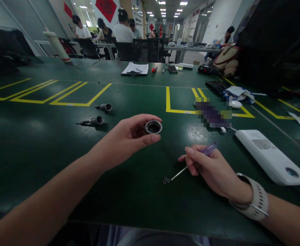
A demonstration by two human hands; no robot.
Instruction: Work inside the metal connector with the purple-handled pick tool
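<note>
Between the thumb and fingers of my left hand is a round metal cup-shaped part, its dark hollow opening facing me. My right hand grips a screwdriver by its translucent purple handle. The thin shaft slants down to the left, its tip close beside a cluster of small dark ring-like pieces on the table. Whether the tip touches them I cannot tell. To the left of my left hand lie two dark metal parts with hollow round ends and narrow stems, one farther and one nearer.
A white power bank with a cable lies right of my right hand. Behind it are a blurred-out phone-like object and a cloth. A clipboard with papers sits at the far edge of the green table. Several people sit beyond.
</note>
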